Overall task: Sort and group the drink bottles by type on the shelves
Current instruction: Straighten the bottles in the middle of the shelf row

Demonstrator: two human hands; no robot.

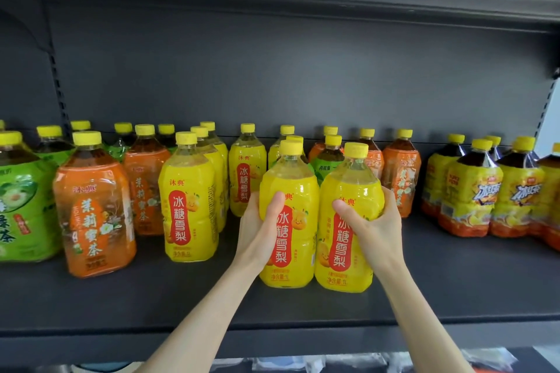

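Observation:
Two yellow pear-drink bottles stand side by side near the front of the dark shelf (181,291). My left hand (260,227) grips the left yellow bottle (291,245) round its middle. My right hand (369,230) grips the right yellow bottle (342,254) the same way. Both bottles are upright. More yellow pear bottles (189,200) stand in a group to the left, and another (247,172) stands further back. Orange-label tea bottles (94,215) and green-label tea bottles (21,203) are at the left.
Behind the held bottles stand a green-label bottle (328,160) and orange-label bottles (401,172). Yellow-and-orange iced tea bottles (472,191) fill the right end. The shelf above (303,0) hangs overhead. Bare shelf lies at the front right.

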